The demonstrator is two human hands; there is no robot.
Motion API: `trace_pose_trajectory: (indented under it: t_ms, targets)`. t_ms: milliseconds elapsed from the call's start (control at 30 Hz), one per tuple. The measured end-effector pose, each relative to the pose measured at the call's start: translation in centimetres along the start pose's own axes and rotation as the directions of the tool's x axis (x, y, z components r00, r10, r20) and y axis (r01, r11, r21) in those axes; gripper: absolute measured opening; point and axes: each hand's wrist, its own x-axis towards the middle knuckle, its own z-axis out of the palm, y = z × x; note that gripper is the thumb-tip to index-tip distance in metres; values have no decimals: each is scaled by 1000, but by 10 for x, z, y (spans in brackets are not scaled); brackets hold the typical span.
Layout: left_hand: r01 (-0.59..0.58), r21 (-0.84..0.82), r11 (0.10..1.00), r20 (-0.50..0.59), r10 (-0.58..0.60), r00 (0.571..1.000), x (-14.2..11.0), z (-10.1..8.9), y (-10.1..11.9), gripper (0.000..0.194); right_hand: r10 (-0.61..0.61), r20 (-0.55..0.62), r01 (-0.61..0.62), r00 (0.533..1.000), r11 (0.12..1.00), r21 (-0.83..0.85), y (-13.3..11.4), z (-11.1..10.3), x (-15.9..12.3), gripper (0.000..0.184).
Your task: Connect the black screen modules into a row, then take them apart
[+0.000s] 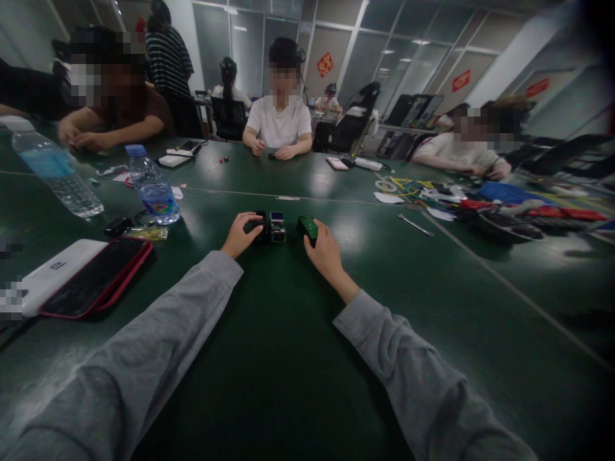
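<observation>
My left hand [243, 234] has its thumb and fingers closed around a small black block-like part [261, 225] on the dark green table. Right beside that part stands a small electronic module [277, 228] with a dark blue face and bare components; I cannot tell whether the two are joined. Across a short gap, my right hand [325, 248] grips a black housing with a green circuit board [307, 226] on its upper face, thumb on the near side and fingers over the far side.
Two water bottles [152, 192] [57, 169], a phone in a red case [98, 278] and a white device [57, 269] lie left. A wrench [415, 225] and a heap of cables and cloth [519, 208] are right. Several people sit around the table [269, 358].
</observation>
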Motion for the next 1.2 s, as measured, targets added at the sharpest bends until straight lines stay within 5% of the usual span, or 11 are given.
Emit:
trace_pose_trajectory:
  t_ms: [233, 867, 1200]
  targets:
    - [0, -1, 1000, 2, 0, 1000, 0, -1, 2, 24, 18, -64, -15, 998, 999, 38, 4, 2, 1, 50]
    - [-1, -18, 1000, 5, 1, 1000, 0, 0, -1, 25, -14, -12, 14, 1000, 1000, -15, 2, 4, 0, 50]
    - [8, -13, 1000, 6, -8, 1000, 1, 0, 4, 24, -88, -67, 76, 994, 984, -163, -1, 3, 0, 47]
